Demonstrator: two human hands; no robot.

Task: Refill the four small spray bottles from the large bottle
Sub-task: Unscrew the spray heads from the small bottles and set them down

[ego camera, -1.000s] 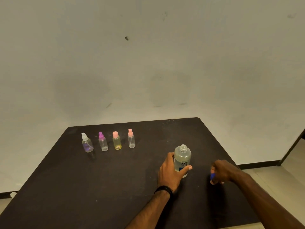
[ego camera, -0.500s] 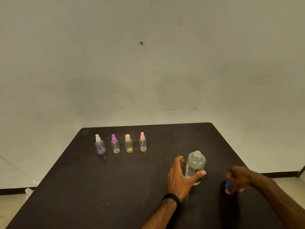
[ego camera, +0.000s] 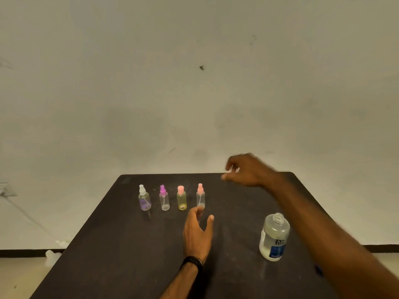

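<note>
So from my feed: the four small spray bottles sit upright in a row toward the far left of the dark desk [ego camera: 112, 244]. Left to right there's a white-capped one [ego camera: 144, 198], a purple-capped one [ego camera: 164, 198], a yellowish one with a peach cap [ego camera: 181, 198] and a clear one with a pink sprayer [ego camera: 200, 195].

The large bottle [ego camera: 273, 238] stands uncapped at the near right, partly full of clear liquid, blue label facing me, nobody touching it.

The left hand [ego camera: 197, 233] reaches toward the pink-sprayer bottle, fingers spread with the thumb out, tips just short of its base, holding nothing. Black band on that wrist.

The right hand [ego camera: 246, 170] hovers over the desk's far edge, well right of the row. It's blurred, fingers loosely curled, so I can't tell whether that grip holds anything.

There's a bit of blue [ego camera: 319, 270] peeking out by the right forearm, too hidden to identify.
</note>
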